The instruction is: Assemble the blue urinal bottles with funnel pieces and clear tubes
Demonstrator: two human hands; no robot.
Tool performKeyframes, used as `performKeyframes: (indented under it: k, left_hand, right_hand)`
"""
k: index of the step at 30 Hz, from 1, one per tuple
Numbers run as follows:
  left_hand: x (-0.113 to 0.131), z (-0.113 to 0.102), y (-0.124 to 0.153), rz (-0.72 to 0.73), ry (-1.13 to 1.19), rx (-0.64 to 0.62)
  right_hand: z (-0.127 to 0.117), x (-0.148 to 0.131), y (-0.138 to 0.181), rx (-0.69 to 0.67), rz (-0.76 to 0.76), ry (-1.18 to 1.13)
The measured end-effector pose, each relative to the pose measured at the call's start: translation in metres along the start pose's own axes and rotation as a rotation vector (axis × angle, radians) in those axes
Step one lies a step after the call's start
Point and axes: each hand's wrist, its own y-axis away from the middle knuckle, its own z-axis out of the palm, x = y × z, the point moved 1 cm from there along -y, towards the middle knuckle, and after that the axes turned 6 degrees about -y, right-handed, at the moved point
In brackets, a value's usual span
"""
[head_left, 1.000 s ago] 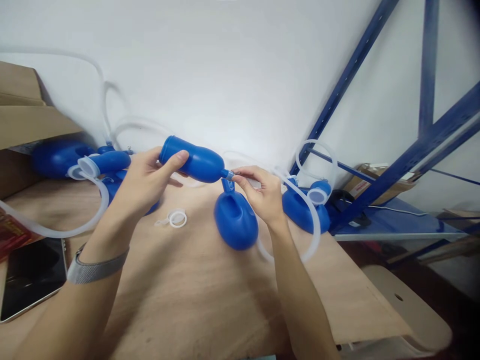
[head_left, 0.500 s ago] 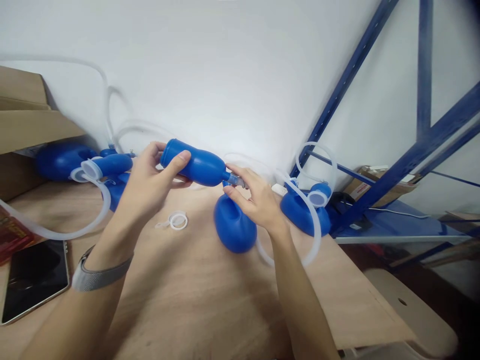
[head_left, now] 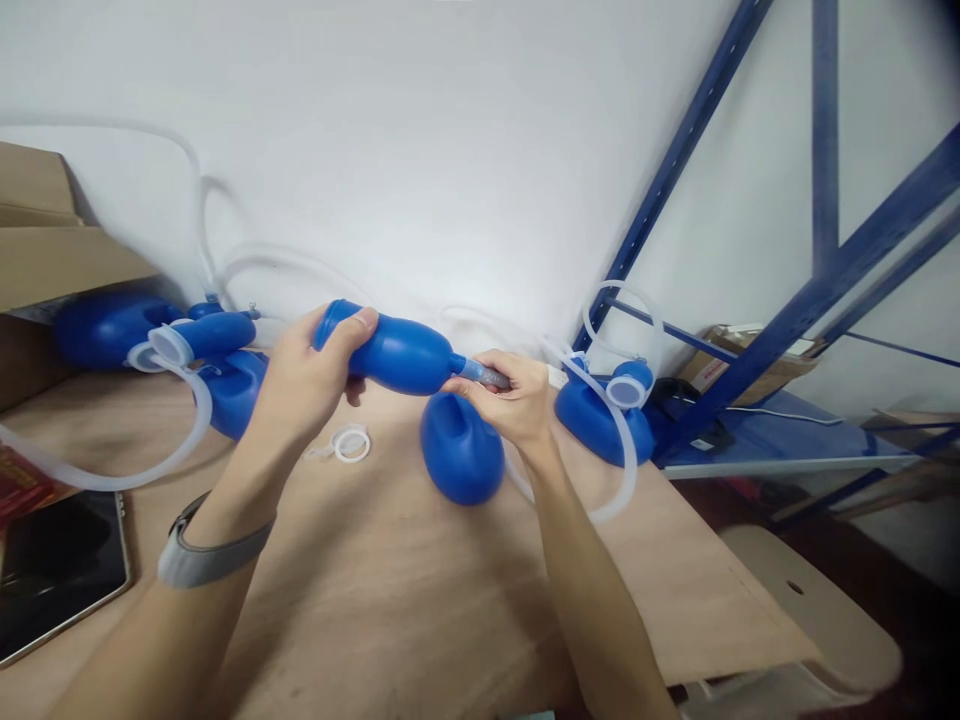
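Note:
My left hand is wrapped round the wide end of a blue bottle-shaped piece, its thumb on top. The piece is held in the air, tilted slightly down to the right. At its narrow end sits a clear tube fitting. My right hand is closed on this fitting, whose far part looks grey between the fingers. Just below, a blue rounded container rests on the table, its top partly behind my right hand. A white ring-shaped cap lies to the left of it.
Similar blue containers with white hoses stand at the left and right. A cardboard box is at the far left, above a tablet. Blue shelving and a stool are beyond the table's right edge.
My right hand has closed more fully round the clear fitting; its fingers lay straighter along it before. The blue piece has dropped slightly in view. The camera view has shifted a little.

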Motion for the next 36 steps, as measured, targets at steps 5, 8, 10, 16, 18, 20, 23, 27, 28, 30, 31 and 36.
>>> performKeyframes:
  k: [5, 8, 10, 16, 18, 20, 23, 27, 28, 30, 31, 36]
  left_hand:
    - [-0.002, 0.011, 0.001, -0.049, 0.033, 0.032]
    - [-0.004, 0.015, -0.001, -0.056, 0.05, 0.025]
    - [-0.005, 0.017, -0.002, -0.053, 0.05, 0.022]
    - [-0.003, 0.024, 0.001, -0.04, 0.019, 0.03]
    - [-0.001, 0.025, 0.003, 0.011, -0.094, 0.026]
    - [0.0, 0.024, 0.004, 0.088, -0.227, 0.058]
    - [0.0, 0.017, 0.003, 0.164, -0.357, 0.153]
    - [0.001, 0.003, 0.002, 0.244, -0.386, 0.275]
    - [0.002, 0.001, 0.002, 0.27, -0.379, 0.306]
    - [0.004, -0.002, 0.005, 0.319, -0.371, 0.348]
    - [0.005, -0.003, 0.006, 0.341, -0.37, 0.364]
    - [0.008, 0.0, 0.01, 0.397, -0.328, 0.35]
  right_hand:
    - [0.003, 0.014, 0.001, 0.05, 0.033, -0.056]
    - [0.002, 0.019, 0.001, 0.078, 0.053, -0.088]
    - [0.002, 0.02, 0.001, 0.1, 0.065, -0.09]
    - [0.002, 0.038, 0.002, 0.071, 0.174, -0.158]
    - [-0.001, 0.045, 0.0, 0.009, 0.222, -0.181]
    - [-0.005, 0.046, -0.002, -0.084, 0.233, -0.132]
    - [-0.011, 0.03, -0.006, -0.209, 0.161, 0.025]
    - [-0.011, -0.003, -0.007, -0.256, -0.087, 0.176]
    - [-0.009, -0.009, -0.006, -0.268, -0.137, 0.211]
    - [-0.006, -0.017, -0.005, -0.302, -0.165, 0.254]
    - [-0.004, -0.018, -0.004, -0.314, -0.151, 0.258]
    - [-0.001, -0.016, 0.0, -0.313, -0.044, 0.181]
